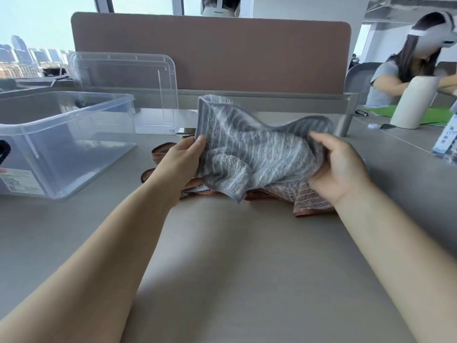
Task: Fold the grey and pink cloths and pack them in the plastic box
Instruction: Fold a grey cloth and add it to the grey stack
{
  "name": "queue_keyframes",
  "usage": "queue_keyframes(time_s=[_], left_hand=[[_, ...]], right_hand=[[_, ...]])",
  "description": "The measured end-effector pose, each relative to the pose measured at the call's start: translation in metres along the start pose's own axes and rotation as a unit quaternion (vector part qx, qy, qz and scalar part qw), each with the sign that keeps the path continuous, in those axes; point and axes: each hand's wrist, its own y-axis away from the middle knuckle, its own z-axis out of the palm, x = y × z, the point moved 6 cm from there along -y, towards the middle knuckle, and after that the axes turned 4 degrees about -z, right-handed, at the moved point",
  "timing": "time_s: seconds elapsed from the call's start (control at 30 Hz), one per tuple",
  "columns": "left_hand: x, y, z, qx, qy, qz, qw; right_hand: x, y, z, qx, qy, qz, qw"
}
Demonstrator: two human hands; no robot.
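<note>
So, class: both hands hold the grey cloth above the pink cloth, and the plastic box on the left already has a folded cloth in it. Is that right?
Not quite. The head view shows the plastic box with no cloth in it. The rest stands: the left hand and right hand hold the grey cloth above the pink cloth, and the box is on the left.

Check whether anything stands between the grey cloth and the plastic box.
Nothing visible does. The left hand and right hand hold the grey cloth; the plastic box stands open to its left, lid leaning behind it.
</note>
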Motion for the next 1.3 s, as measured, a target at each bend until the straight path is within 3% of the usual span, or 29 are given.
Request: queue_keyframes(time_s=[0.27,0.4,0.53,0.63,0.73,0.87,1.0,1.17,1.3], left_hand=[[0.001,-0.001,-0.005,0.021,0.03,0.022,0.999],[0.006,-0.003,-0.018,0.062,0.045,0.05,0.996],[0.004,-0.001,-0.02,0.058,0.1,0.037,0.993],[-0.001,-0.003,-0.02,0.042,0.16,-0.011,0.986],[-0.007,-0.005,-0.021,0.033,0.137,-0.049,0.989],[-0.004,-0.003,-0.027,0.037,0.144,-0.054,0.987],[0.002,-0.004,-0.037,0.023,0.172,-0.03,0.984],[0.003,0.0,-0.031,-0.003,0.176,-0.044,0.983],[0.001,0.001,-0.021,-0.016,0.047,-0.028,0.998]], right_hand=[[0.005,-0.007,-0.013,0.063,0.089,-0.034,0.993],[-0.004,-0.009,-0.023,0.116,0.067,-0.062,0.989],[0.005,-0.012,-0.018,0.051,-0.012,0.013,0.999],[-0.002,-0.008,-0.007,-0.023,-0.038,-0.003,0.999],[0.001,-0.005,0.0,-0.047,0.025,-0.028,0.998],[-0.005,-0.006,-0.015,0.054,0.077,-0.08,0.992],[-0.012,-0.007,-0.02,0.074,0.093,-0.11,0.987],[-0.006,-0.004,-0.014,0.06,0.098,-0.071,0.991],[0.0,0.0,-0.018,0.057,0.27,-0.03,0.961]])
